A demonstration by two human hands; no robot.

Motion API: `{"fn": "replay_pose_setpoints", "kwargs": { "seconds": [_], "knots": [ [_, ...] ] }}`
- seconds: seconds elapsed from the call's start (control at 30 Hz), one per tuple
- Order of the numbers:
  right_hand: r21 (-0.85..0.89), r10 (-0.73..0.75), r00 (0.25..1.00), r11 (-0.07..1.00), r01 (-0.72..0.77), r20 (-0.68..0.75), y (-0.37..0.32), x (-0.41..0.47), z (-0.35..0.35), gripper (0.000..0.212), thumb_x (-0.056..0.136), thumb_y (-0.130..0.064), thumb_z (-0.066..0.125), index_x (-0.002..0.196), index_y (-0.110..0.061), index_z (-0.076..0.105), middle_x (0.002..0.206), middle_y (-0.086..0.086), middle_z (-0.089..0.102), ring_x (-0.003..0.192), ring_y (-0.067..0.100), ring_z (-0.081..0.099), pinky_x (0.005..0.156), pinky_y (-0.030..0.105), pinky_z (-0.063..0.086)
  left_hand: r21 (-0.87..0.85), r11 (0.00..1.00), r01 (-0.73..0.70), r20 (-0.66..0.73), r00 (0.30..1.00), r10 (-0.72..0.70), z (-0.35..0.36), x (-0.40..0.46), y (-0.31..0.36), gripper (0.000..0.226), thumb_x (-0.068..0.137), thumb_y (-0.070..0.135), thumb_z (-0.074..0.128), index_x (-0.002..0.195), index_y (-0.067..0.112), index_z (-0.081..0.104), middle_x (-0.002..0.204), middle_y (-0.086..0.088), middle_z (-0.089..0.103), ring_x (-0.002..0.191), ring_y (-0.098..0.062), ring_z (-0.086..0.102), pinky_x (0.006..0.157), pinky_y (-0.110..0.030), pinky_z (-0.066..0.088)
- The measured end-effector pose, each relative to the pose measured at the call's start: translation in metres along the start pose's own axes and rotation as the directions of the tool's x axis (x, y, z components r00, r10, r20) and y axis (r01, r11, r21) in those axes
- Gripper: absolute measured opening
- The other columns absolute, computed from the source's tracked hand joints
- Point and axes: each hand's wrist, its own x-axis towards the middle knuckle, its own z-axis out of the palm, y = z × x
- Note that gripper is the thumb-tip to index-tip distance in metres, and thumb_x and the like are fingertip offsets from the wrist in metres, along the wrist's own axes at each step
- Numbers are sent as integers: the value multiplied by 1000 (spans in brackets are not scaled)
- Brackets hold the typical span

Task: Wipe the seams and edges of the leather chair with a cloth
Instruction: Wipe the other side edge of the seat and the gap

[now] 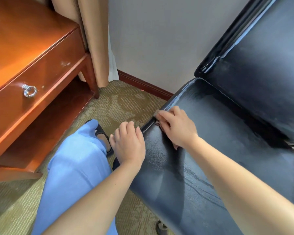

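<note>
While my right hand [176,127] presses a small pinkish cloth [161,119] against the raised seam on the left edge of the black leather chair [227,133] seat, its grip curls over the cloth so that only scraps of fabric show beneath my fingers and palm. My left hand [128,143] rests just beside it on the seat's front-left corner, fingers bent down over the edge in a narrow grip with nothing held in it. My knee in blue trousers [75,167] sits between the chair and a wooden desk [32,65] with a ring-pull drawer, on patterned carpet [122,102].
</note>
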Motion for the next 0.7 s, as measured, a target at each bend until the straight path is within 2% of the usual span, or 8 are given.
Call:
{"fn": "replay_pose_setpoints", "kwargs": {
  "seconds": [0.07,0.1,0.17,0.23,0.3,0.4,0.53,0.7],
  "knots": [
    [64,166,986,984,-165,-11,2,11,-1,32,95,-40,44,126,-37,53,112,-1,45,107,24,43,78,34,44,17,984,-176,32,984,175,-2,5,-4,51,91,38,30,117,12,65,124,-4,62,116,-29,57,104,-57,35],
    [83,189,982,979,-187,-12,1,11,0,33,94,-39,45,126,-37,53,113,-1,44,108,24,42,81,35,45,19,955,-296,53,954,294,-2,8,-7,51,92,37,30,119,11,65,128,-5,62,120,-27,56,106,-56,33],
    [82,145,989,986,-144,-15,1,4,2,33,94,-37,47,127,-35,53,116,1,44,108,25,42,83,36,45,-24,837,-546,88,833,546,-1,13,-12,49,93,33,35,123,7,64,132,-6,61,126,-26,52,110,-48,32],
    [69,97,995,993,-96,-16,5,-7,2,34,94,-36,49,127,-33,54,117,3,46,106,26,43,80,36,45,-91,709,-699,104,702,705,1,16,-14,46,94,29,39,125,4,62,134,-8,59,131,-25,45,113,-41,26],
    [79,95,995,993,-93,-27,7,-13,3,34,94,-36,49,127,-31,56,115,5,48,104,27,45,77,37,46,-112,654,-748,99,646,757,4,16,-16,45,94,27,40,123,1,63,133,-10,60,132,-27,45,112,-40,24],
    [66,54,998,997,-52,-33,5,-17,5,34,94,-33,50,127,-28,57,113,7,49,101,29,47,73,37,46,-96,622,-777,96,615,783,5,7,-18,44,94,24,40,120,-2,64,131,-14,61,127,-29,52,111,-40,27],
    [33,5,999,999,-6,41,10,-14,-1,34,95,-37,45,128,-33,53,112,3,46,104,24,45,72,34,46,-106,637,-763,98,630,770,4,-4,-20,43,91,22,44,117,-4,66,127,-17,63,121,-31,58,111,-38,30],
    [23,82,997,996,-82,7,-3,-7,-1,32,96,-39,43,126,-33,54,109,2,46,100,24,46,72,36,48,-96,632,-769,94,625,775,-1,-15,-22,42,86,22,49,111,-4,69,120,-17,67,115,-31,63,107,-36,37]
  ]
}}
